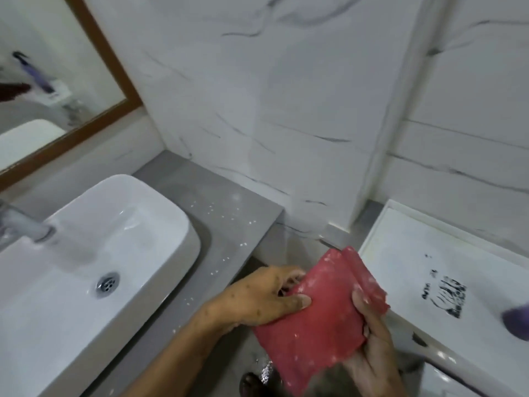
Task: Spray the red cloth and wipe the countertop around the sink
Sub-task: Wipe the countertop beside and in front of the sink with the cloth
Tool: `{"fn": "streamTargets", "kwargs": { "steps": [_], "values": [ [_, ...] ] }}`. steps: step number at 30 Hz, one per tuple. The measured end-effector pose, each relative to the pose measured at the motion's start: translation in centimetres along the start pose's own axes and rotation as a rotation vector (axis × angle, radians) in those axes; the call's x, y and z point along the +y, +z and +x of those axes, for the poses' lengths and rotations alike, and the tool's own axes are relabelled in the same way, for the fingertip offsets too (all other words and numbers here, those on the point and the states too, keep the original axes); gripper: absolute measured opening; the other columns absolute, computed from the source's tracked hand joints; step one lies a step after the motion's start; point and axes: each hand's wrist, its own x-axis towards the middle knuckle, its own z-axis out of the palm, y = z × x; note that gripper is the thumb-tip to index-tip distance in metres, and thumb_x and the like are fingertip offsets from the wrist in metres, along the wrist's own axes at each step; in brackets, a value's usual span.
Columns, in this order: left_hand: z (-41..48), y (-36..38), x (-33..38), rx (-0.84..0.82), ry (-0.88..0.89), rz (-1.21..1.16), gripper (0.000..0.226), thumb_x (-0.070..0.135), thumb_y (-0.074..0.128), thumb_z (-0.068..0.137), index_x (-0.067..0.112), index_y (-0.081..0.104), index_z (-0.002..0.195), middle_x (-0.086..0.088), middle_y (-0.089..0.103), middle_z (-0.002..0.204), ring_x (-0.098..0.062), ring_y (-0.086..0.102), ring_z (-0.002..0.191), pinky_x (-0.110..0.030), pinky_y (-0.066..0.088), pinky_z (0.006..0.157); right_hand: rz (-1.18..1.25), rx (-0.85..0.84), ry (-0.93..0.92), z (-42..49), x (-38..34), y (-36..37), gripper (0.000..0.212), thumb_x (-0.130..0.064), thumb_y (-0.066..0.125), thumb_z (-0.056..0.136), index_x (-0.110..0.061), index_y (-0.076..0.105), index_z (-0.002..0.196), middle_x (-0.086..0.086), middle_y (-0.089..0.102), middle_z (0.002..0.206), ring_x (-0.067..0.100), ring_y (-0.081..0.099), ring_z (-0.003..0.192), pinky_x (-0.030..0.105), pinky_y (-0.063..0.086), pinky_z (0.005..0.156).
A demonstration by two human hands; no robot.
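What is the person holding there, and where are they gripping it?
Both hands hold the red cloth: the left hand pinches its left edge, and the right hand grips its right side from underneath, thumb on top.

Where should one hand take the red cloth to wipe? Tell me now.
Grip the red cloth across its flat folded middle, palm coming from above. The right hand cradles it from underneath, the left hand pinches its left edge, so the broad top face lies open.

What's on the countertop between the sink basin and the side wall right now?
In the head view, only bare grey countertop with scattered white specks lies between the sink basin and the marble-patterned wall; no objects stand there.
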Motion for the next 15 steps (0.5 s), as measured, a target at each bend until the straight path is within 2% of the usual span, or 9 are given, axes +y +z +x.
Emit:
{"fn": "streamTargets", "kwargs": {
  "steps": [3,6,8,10,11,13,15],
  "values": [
    [-0.9,-1.5,-4.4,0.068,-0.085,0.077,0.035,0.041,0.051,0.094,0.026,0.053,0.126,0.004,0.064,0.123,-0.01,0.061,0.11,-0.033,0.051,0.097,-0.076,0.084,0.019,1.5,0.8,1.2,0.043,-0.016,0.061,0.076,-0.01,0.061,0.118,0.018,0.073,0.107,0.032,0.071,0.093,0.047,0.059,0.065],
    [-1.8,-3.6,-8.6,0.272,-0.172,0.145,0.032,0.034,0.049,0.096,0.027,0.053,0.126,0.004,0.064,0.124,-0.009,0.06,0.109,-0.022,0.047,0.094,-0.224,0.122,-0.047,3.3,1.7,3.1,0.044,-0.009,0.063,0.07,-0.014,0.063,0.114,0.012,0.076,0.1,0.028,0.073,0.088,0.044,0.06,0.061],
    [-2.5,-5.7,-11.4,0.449,-0.206,0.091,0.025,0.032,0.047,0.097,0.029,0.057,0.12,0.008,0.065,0.118,-0.009,0.06,0.105,-0.021,0.047,0.09,-0.346,0.158,-0.102,4.8,2.6,4.8,0.05,-0.009,0.063,0.069,-0.014,0.06,0.119,0.013,0.074,0.104,0.031,0.071,0.094,0.05,0.06,0.072],
    [-3.1,-7.5,-13.2,0.629,-0.231,0.028,0.019,0.03,0.045,0.098,0.036,0.059,0.109,0.014,0.067,0.106,-0.007,0.061,0.096,-0.019,0.048,0.083,-0.449,0.18,-0.152,5.9,2.8,6.7,0.051,-0.012,0.062,0.072,-0.014,0.058,0.123,0.022,0.066,0.119,0.041,0.062,0.11,0.063,0.046,0.094],
    [-3.3,-8.3,-14.2,0.731,-0.258,0.004,0.019,0.028,0.045,0.098,0.035,0.06,0.107,0.012,0.069,0.103,-0.009,0.063,0.093,-0.022,0.05,0.081,-0.506,0.178,-0.166,6.5,2.9,7.6,0.045,-0.014,0.062,0.074,-0.019,0.062,0.119,0.023,0.063,0.123,0.043,0.058,0.113,0.065,0.04,0.099],
    [-3.7,-9.3,-15.8,0.912,-0.312,-0.034,0.022,0.02,0.044,0.098,0.027,0.06,0.111,0.005,0.072,0.103,-0.015,0.066,0.094,-0.03,0.051,0.083,-0.659,0.163,-0.173,7.6,3.1,9.3,0.026,-0.019,0.06,0.082,-0.031,0.07,0.102,0.011,0.071,0.112,0.032,0.064,0.105,0.056,0.044,0.098],
    [-3.8,-10.2,-16.9,1.057,-0.337,-0.097,0.027,0.013,0.043,0.096,0.025,0.059,0.114,0.002,0.073,0.106,-0.013,0.065,0.094,-0.027,0.047,0.081,-0.866,0.13,-0.217,9.5,3.1,10.8,0.023,-0.021,0.056,0.09,-0.032,0.067,0.107,-0.005,0.077,0.094,0.014,0.071,0.086,0.04,0.057,0.081]
  ]
}}
